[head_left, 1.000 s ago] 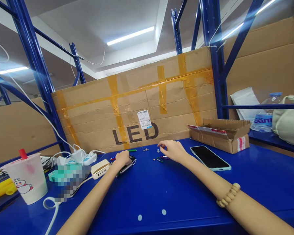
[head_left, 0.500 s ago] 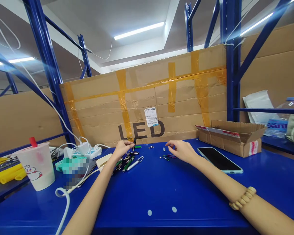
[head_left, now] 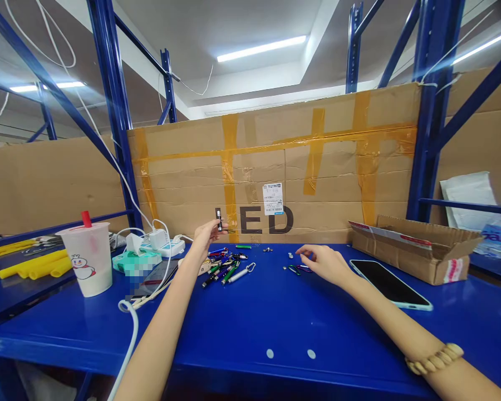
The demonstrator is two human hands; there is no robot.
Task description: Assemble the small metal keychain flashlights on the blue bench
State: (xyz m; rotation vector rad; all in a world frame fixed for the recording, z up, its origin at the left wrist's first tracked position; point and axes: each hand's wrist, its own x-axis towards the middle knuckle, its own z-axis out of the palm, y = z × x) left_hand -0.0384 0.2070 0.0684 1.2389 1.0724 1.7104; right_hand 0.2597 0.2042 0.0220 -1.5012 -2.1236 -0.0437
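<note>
Fingers (head_left: 212, 225) of the left hand (head_left: 201, 240) are pinched together on a small black metal cylinder (head_left: 219, 220), holding it upright and raised clear of the bench, with the LED lettering behind it. That raised pinch is the active bit right now. Fingers (head_left: 304, 253) of the right hand (head_left: 324, 264) are slightly apart and curling downward, hovering just beside a scatter of small metal parts (head_left: 290, 255) and carabiner clips (head_left: 294, 270). Cannot tell if they are touching anything. A wooden bead bracelet (head_left: 435, 358) is sitting on the right wrist. On the blue steel bench (head_left: 250, 328), a pile of pen-shaped tubes (head_left: 223, 270) in red, blue, green and black is lying below the left hand, and a silver tube with a clip (head_left: 242, 273) is resting at its edge. A lone green tube (head_left: 242, 246) is lying beyond the pile. A black-screened phone (head_left: 390, 283) is lying right of the right hand. To the left, a plastic cup with a red straw (head_left: 87, 259) and a power strip (head_left: 162, 246) are standing near a pixelated, unreadable pack (head_left: 136, 263). Further back, an open cardboard box (head_left: 417, 250) is sitting on the bench, and a taped carton marked LED (head_left: 271, 167) is leaning against blue racking (head_left: 432, 111).
</note>
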